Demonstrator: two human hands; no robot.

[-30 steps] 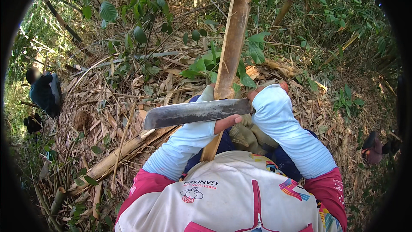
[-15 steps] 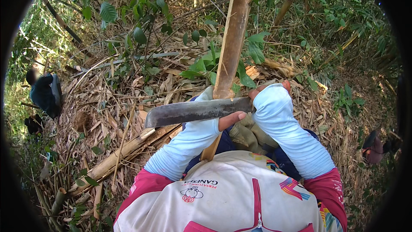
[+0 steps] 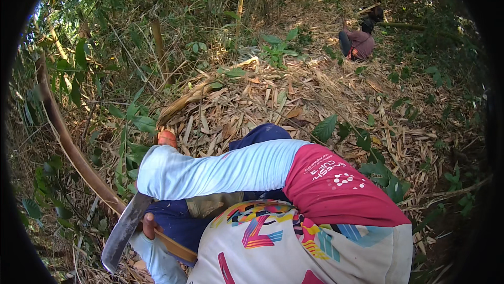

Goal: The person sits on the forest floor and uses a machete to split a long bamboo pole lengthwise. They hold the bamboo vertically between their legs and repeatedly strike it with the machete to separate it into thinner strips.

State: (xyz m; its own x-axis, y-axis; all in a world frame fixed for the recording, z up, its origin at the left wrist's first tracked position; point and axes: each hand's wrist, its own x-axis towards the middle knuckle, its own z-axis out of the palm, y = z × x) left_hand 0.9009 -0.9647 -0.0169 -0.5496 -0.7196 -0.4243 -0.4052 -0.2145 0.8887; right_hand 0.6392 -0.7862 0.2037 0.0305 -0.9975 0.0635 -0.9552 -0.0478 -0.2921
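My right hand [image 3: 157, 171], largely covered by a light-blue sleeve, reaches across to the left and is closed on the handle of a machete [image 3: 123, 231]. The handle is mostly hidden, and a reddish end shows above the sleeve. The broad dark blade slants down to the left, crossing in front of a long split bamboo strip [image 3: 73, 150]. That strip runs from the upper left down toward my body. Beside the blade, my left hand [image 3: 148, 227] grips the bamboo strip near its lower part; mainly a thumb or finger shows.
Dry bamboo leaves [image 3: 273, 95] cover the ground ahead. A pale broken bamboo piece [image 3: 194, 97] lies among them. Green shrubs stand at the left and a leafy plant [image 3: 375, 163] at the right. Another person [image 3: 359, 45] sits farther off at the upper right.
The view has swung to the right, so my hands, the machete and the bamboo strip now appear at the lower left. Both hands keep their hold. The person at the right has come into fuller view.
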